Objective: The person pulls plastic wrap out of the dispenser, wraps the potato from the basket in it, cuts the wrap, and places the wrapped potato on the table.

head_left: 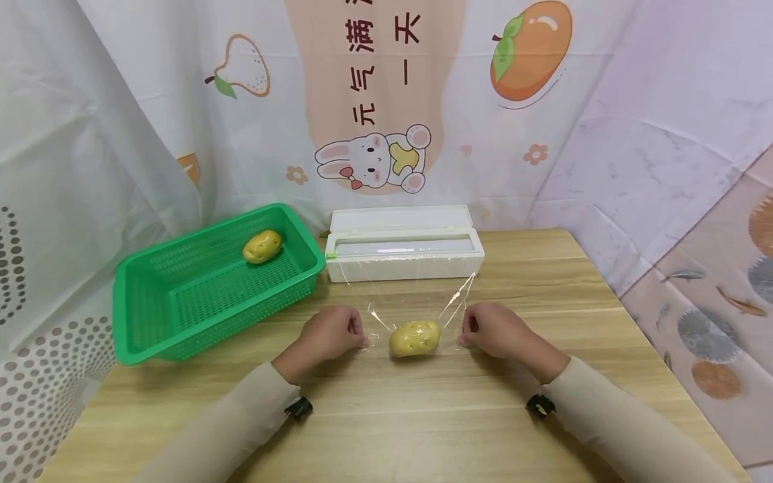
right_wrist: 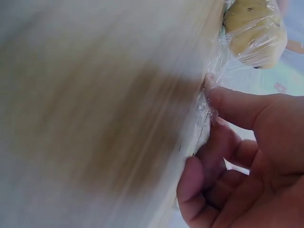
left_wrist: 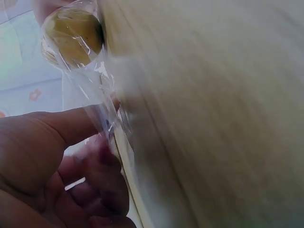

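This is a small, homely-looking nook walled in by fabric; whether it lies inside a home or elsewhere cannot be told. A white curtain printed with a cartoon rabbit hangs along the far edge of the wood-grain desk, a dotted curtain past its left edge. A green basket and a cling film box (kitchen goods, both) stand toward the far edge.

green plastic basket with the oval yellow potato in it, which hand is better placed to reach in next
Likely the left hand: it is nearer the green plastic basket than the right hand is. Both pinch clear plastic film, stretched over another yellow potato, so either should release first.
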